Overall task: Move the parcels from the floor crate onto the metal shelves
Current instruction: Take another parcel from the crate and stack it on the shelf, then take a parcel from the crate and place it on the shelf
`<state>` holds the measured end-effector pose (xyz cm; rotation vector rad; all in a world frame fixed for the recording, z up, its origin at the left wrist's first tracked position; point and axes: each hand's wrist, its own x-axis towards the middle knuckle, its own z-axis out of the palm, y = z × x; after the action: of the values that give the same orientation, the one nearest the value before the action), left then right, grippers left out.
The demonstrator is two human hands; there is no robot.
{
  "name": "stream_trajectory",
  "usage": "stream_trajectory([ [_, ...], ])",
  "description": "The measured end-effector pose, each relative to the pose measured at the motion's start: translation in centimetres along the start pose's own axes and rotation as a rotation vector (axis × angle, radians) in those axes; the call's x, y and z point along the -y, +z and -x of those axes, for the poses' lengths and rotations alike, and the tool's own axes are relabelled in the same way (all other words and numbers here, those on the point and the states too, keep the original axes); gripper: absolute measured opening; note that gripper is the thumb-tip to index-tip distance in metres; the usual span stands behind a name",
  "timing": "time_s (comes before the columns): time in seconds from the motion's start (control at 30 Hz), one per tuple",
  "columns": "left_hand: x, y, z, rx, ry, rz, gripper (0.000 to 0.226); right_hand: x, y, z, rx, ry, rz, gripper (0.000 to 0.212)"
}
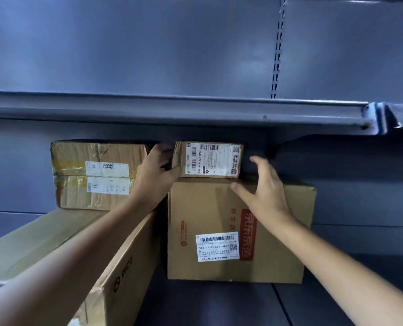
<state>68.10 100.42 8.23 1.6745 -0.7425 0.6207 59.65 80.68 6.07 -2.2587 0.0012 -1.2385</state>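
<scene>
A small cardboard parcel with a white label sits on top of a bigger brown box on the grey metal shelf. My left hand grips the small parcel's left end, thumb on its front. My right hand hovers at its right end with fingers spread, thumb near the lower right corner; I cannot tell whether it touches. A taped parcel rests on a long flat box to the left. The floor crate is out of view.
The upper shelf's front rail runs just above the small parcel, leaving little headroom. A slotted upright stands at the back right. Bare shelf surface lies to the right of the big box.
</scene>
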Motion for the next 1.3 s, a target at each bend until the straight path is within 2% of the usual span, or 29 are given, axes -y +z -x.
stream_trajectory([
  [0.1,-1.8,-0.3,3.2,0.029,-0.098,0.045,0.041,1.3,-1.0,2.8,0.088,0.044,-0.024,0.070],
  [0.23,-3.9,-1.2,9.0,0.056,-0.134,-0.075,0.036,3.0,-1.9,7.0,0.143,0.102,-0.063,0.068],
  [0.37,-4.8,-3.2,14.8,0.139,0.018,-0.397,0.043,4.5,-2.0,12.4,0.196,0.155,-0.078,0.070],
  [0.43,-4.9,-4.2,17.3,0.171,0.036,-0.487,0.044,5.1,-2.0,15.1,0.215,0.181,-0.086,0.071],
  [0.6,-3.6,-7.3,23.0,0.230,0.039,-0.521,0.043,6.7,-2.1,22.3,0.289,0.298,-0.044,0.063],
  [0.7,-2.1,-10.1,27.7,0.275,0.112,-0.540,0.036,8.1,-2.0,27.6,0.313,0.368,-0.002,0.061],
  [0.83,0.3,-14.2,34.2,0.408,0.165,-0.562,0.034,10.9,-1.3,35.4,0.359,0.453,0.138,0.061],
  [1.0,3.6,-19.9,42.3,0.613,0.004,-0.579,0.040,14.9,0.3,45.0,0.477,0.591,0.220,0.064],
  [1.1,5.5,-22.8,47.2,0.706,-0.142,-0.598,0.045,16.7,1.1,49.7,0.565,0.734,0.214,0.066],
  [1.3,6.5,-26.8,54.5,0.805,-0.455,-0.667,0.059,19.0,1.9,56.6,0.730,0.829,0.242,0.069],
])
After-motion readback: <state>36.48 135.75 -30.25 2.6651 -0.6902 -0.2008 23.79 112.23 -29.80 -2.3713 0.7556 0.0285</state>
